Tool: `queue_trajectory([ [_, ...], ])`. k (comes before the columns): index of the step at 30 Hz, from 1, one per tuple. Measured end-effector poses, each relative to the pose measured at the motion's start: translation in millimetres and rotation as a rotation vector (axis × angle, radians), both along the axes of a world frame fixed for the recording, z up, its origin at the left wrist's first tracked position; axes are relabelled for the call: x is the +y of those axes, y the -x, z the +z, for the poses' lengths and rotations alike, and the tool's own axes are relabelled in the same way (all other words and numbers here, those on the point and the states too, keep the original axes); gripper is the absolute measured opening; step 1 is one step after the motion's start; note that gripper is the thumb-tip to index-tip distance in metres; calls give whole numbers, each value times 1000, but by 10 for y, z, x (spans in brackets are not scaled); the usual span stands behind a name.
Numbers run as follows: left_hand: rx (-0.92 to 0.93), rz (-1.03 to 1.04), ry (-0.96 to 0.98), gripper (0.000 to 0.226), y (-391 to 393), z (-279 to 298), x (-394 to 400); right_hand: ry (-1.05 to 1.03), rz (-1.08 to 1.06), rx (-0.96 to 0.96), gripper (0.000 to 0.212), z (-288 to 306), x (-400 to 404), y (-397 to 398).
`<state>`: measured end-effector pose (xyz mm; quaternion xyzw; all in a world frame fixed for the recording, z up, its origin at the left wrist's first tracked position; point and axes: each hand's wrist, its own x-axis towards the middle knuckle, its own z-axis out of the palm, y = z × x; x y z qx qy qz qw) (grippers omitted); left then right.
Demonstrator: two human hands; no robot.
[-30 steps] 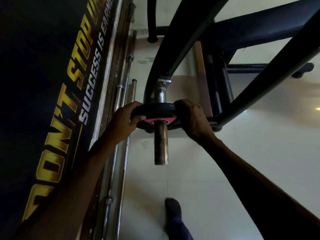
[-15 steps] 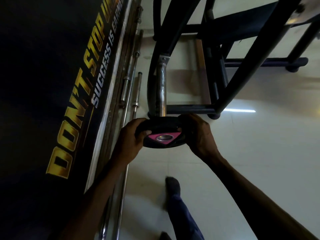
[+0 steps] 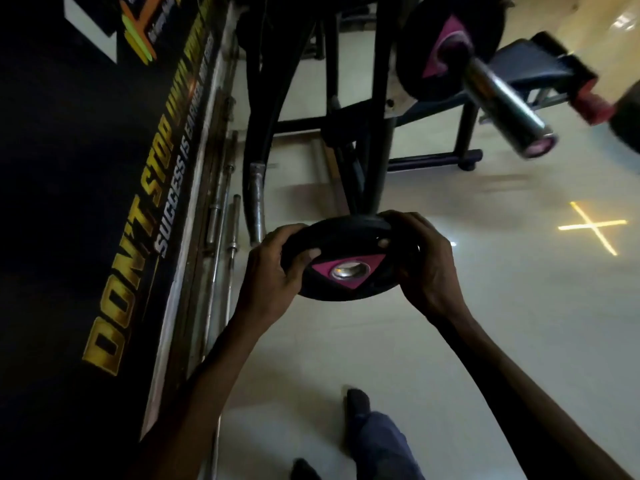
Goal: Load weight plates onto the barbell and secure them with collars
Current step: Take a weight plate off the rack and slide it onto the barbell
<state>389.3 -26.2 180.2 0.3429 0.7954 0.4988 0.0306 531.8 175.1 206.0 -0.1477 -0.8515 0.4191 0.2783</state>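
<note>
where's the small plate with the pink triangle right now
In the head view it is centre frame, held flat over the floor between the left hand and right hand: the small weight plate, below the barbell sleeve.

The dark wall banner (image 3: pixel 86 188) on the left carries large gold capitals reading "DON'T STOP", followed by further gold letters too blurred to read. Beside that line, smaller white capitals read "SUCCESS IS", and the rest of that line is illegible. The small lettering by the orange and green logo (image 3: pixel 138 39) at the banner's top cannot be read.
</note>
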Motion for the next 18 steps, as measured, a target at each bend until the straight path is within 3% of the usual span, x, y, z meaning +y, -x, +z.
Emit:
queue_trajectory([
  [4,20,-30,-38,48,-343,393,506,-57,-61,52,52,397,375,-425],
  [11,93,-66,-92,34,-644,886,1503,-53,-153,195,43,778,1227,-807],
  [18,130,-52,-142,31,-686,1093,2423,-125,-149,200,48,1042,2105,-846],
])
